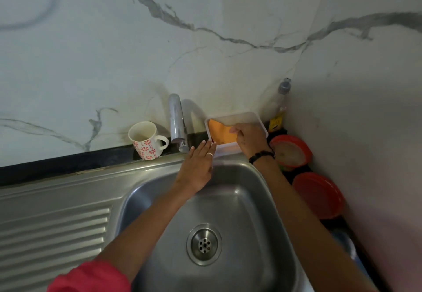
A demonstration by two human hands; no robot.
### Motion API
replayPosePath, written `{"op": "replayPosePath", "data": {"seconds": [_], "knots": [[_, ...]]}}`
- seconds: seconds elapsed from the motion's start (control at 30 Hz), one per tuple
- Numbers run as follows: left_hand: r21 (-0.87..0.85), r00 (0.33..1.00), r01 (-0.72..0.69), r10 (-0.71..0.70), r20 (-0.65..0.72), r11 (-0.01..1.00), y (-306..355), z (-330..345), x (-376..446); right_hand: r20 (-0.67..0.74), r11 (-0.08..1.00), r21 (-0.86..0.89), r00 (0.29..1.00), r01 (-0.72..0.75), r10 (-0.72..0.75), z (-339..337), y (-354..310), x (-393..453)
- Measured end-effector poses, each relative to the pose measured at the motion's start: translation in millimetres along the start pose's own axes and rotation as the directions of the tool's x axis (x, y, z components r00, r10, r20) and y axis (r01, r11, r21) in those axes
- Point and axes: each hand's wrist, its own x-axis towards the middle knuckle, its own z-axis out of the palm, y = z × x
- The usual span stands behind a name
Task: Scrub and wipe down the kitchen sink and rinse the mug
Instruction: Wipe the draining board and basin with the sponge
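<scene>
The sink (239, 200) looks dry and unscrubbed, with no suds or water showing in its basin, so the job seems to be at its very start: fetching the cleaning cloth. Behind the sink's far rim, just right of the tap (177, 120), sits a white plastic tub (255, 118) holding an orange cloth or sponge (220, 132). The right hand (250, 139) reaches into that tub, its fingers curled onto the orange piece and apparently pinching its edge, though the hand covers the contact, so the hold is probably just forming. The left hand (198, 166) lies flat with straight fingers against the tub's near left corner, right at the sink's back rim, steadying it and gripping nothing.

The mug (147, 139), white with red flowers, stands upright on the ledge behind the sink, left of the tap, not yet rinsed. So scrubbing, wiping and the mug all remain to be done.

Hard to judge: whether the orange item is a cloth or a sponge, and how much of it lies under the hand. Right of the sink, two red-lidded containers (290, 151) and a soap bottle (282, 106) sit in shadow. The sink's near edge is cut off at the bottom of the view.
</scene>
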Motion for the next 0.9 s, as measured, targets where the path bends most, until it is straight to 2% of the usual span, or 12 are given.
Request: {"op": "replayPosePath", "data": {"seconds": [0.07, 0.17, 0.3, 0.37, 0.43, 0.53, 0.6, 0.7, 0.8, 0.9], "knots": [[-0.029, 0.999, -0.022, 0.020, -0.041, 0.999, 11, -1, -17, -0.005, 0.998, 0.056, 1.000, -0.013, 0.013, -6, -4, -35], [-0.116, 0.994, -0.081, 0.072, -0.080, 0.990, 36, 0, -51, -0.023, 0.999, 0.049, 1.000, 0.012, -0.011, -15, -4, -94], [-0.204, 0.989, -0.146, 0.135, -0.065, 0.968, 70, 6, -92, -0.030, 0.992, 0.065, 0.993, -0.112, 0.114, -40, 7, -176], [-0.249, 0.985, -0.175, 0.166, -0.054, 0.953, 88, 12, -106, -0.085, 0.989, 0.039, 0.985, -0.146, 0.148, -55, 17, -215], [-0.269, 0.974, -0.226, 0.221, -0.048, 0.936, 107, 18, -114, -0.204, 0.971, 0.101, 0.950, -0.218, 0.235, -73, 27, -249], [-0.299, 0.959, -0.271, 0.284, 0.003, 0.915, 133, 27, -115, -0.384, 0.910, 0.129, 0.827, -0.393, 0.411, -93, 50, -286], [-0.329, 0.951, -0.264, 0.301, 0.067, 0.907, 147, 33, -111, -0.357, 0.835, 0.029, 0.775, -0.550, 0.522, -99, 70, -300], [-0.368, 0.941, -0.213, 0.291, 0.170, 0.905, 162, 41, -103, -0.202, 0.675, -0.201, 0.704, -0.710, 0.681, -91, 90, -312], [-0.372, 0.928, -0.169, 0.275, 0.252, 0.913, 174, 46, -92, -0.147, 0.583, -0.308, 0.643, -0.752, 0.752, -78, 98, -318], [-0.353, 0.917, -0.151, 0.264, 0.298, 0.923, 182, 45, -83, -0.144, 0.596, -0.288, 0.649, -0.749, 0.747, -75, 104, -317]]}}
